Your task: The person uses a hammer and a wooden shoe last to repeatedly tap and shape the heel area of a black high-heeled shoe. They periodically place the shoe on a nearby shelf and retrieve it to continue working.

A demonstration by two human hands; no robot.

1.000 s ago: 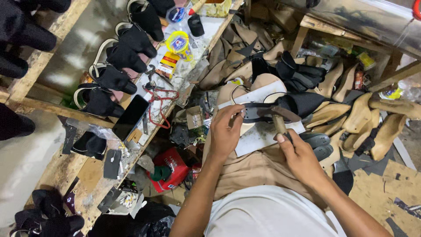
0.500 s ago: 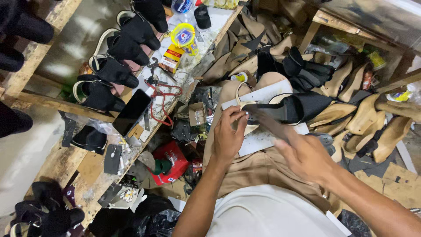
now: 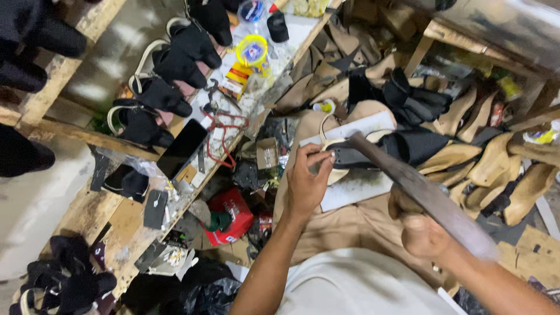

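Observation:
My left hand (image 3: 306,182) pinches the heel end of a black shoe upper on a tan last (image 3: 385,153), which lies on a white board (image 3: 356,186) across my lap. My right hand (image 3: 421,232) is closed around a long dark bar-like tool (image 3: 408,181), blurred by motion. The tool's far end sits over the shoe, close to my left fingertips. What kind of tool it is cannot be made out.
A wooden workbench (image 3: 87,210) on the left carries black shoes on lasts (image 3: 175,55), a dark phone (image 3: 182,149), red-handled pliers (image 3: 224,125) and a yellow tape roll (image 3: 252,49). A red box (image 3: 233,214) lies by my knee. Tan lasts (image 3: 496,163) pile up at right.
My right hand has pulled back toward my body and swung the long tool up over the shoe. My left hand kept its hold on the shoe.

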